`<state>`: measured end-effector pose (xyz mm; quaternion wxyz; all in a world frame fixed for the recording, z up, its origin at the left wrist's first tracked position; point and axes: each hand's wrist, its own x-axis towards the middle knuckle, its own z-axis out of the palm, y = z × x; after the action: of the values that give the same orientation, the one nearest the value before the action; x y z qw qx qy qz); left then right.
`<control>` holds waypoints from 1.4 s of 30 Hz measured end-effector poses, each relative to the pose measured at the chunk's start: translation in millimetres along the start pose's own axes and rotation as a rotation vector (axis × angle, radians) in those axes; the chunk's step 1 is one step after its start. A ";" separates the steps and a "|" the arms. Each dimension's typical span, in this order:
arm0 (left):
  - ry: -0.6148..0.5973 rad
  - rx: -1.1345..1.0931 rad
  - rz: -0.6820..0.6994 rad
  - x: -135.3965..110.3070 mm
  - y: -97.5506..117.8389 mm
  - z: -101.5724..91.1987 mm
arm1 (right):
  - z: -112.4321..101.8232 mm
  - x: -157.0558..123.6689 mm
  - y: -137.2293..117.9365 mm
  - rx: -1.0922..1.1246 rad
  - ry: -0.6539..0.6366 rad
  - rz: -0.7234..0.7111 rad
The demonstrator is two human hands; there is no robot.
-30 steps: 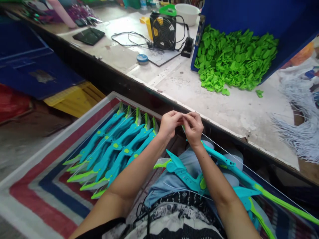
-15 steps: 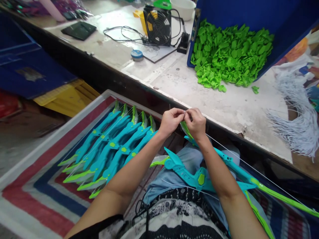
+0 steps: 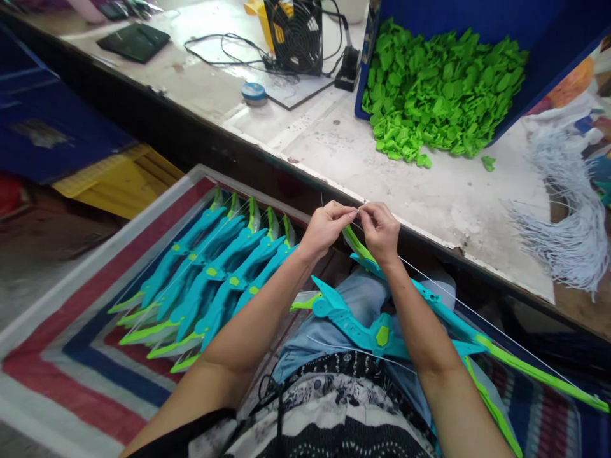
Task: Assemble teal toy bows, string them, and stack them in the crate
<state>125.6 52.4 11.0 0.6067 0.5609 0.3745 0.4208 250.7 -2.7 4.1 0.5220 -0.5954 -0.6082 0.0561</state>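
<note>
My left hand [image 3: 329,226] and my right hand [image 3: 380,230] meet near the bench edge, fingertips pinched on a thin white string [image 3: 496,332]. That string runs to the far right tip of a turquoise and green toy bow [image 3: 446,318], whose near green tip comes up just below my fingers. A second toy bow [image 3: 351,324] lies across my lap, its middle bearing a green hexagonal piece. To the left, several finished-looking strung toy bows [image 3: 210,273] lie side by side in a lined crate [image 3: 71,305]. The string's end between my fingertips is too small to make out.
On the bench [image 3: 324,159], a tipped blue bin [image 3: 563,63] spills green plastic pieces [image 3: 439,95]. White strings [image 3: 573,222] hang in a bundle at the right. A black fan [image 3: 296,38], a soldering-iron stand [image 3: 347,69], a blue-lidded tin [image 3: 254,93] and a black tablet-like slab [image 3: 133,42] stand farther back.
My fingertips have drawn slightly apart, the right hand shifting a little to the right, and the small white loop between them no longer shows. The view has tilted slightly down.
</note>
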 end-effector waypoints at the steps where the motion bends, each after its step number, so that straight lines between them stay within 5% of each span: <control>1: 0.011 -0.018 -0.003 -0.2 -0.6 0.7 | -0.8 -0.7 0.3 -0.009 0.005 -0.020; 7: 0.066 -0.094 0.017 3.3 -2.8 17.8 | -4.0 -4.1 16.6 -0.149 0.067 -0.041; 14: -0.005 -0.061 0.082 35.5 -7.8 61.8 | -19.1 15.5 49.3 -0.268 0.266 0.008; 17: -0.037 -0.042 0.048 40.9 -5.0 65.7 | -24.0 19.5 60.2 -0.284 0.240 0.008; 21: 0.053 -0.040 -0.014 11.1 3.7 8.5 | -32.3 12.5 62.7 -0.277 0.062 -0.030; 25: 0.596 0.175 -0.042 -75.5 0.3 -86.2 | -46.0 -10.5 43.2 -0.295 0.026 -0.086; 27: 0.791 0.293 -0.167 -132.1 -8.8 -115.3 | -44.8 -30.8 24.9 -0.287 -0.052 -0.121; 29: 0.646 0.344 -0.477 -185.3 -20.0 -120.2 | -32.4 -55.8 4.4 -0.239 -0.265 -0.177; 31: 0.340 0.291 -0.778 -224.8 -30.8 -104.6 | -10.6 -81.5 -13.9 -0.170 -0.526 -0.242; 34: 0.074 0.160 -1.026 -248.5 -42.7 -69.4 | 25.2 -112.5 -31.2 -0.118 -0.784 -0.286; 37: 0.085 0.091 -1.080 -242.0 -49.0 -48.9 | 48.5 -128.5 -37.0 -0.162 -0.889 -0.287; 42: 0.142 -0.022 -1.201 -221.5 -53.7 -40.8 | 57.7 -134.1 -35.4 -0.262 -0.951 -0.259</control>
<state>11.7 -139.7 -50.1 0.7175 0.2155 0.6609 0.0449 152.6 -85.9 -73.5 0.1108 -0.4841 -0.8493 0.1789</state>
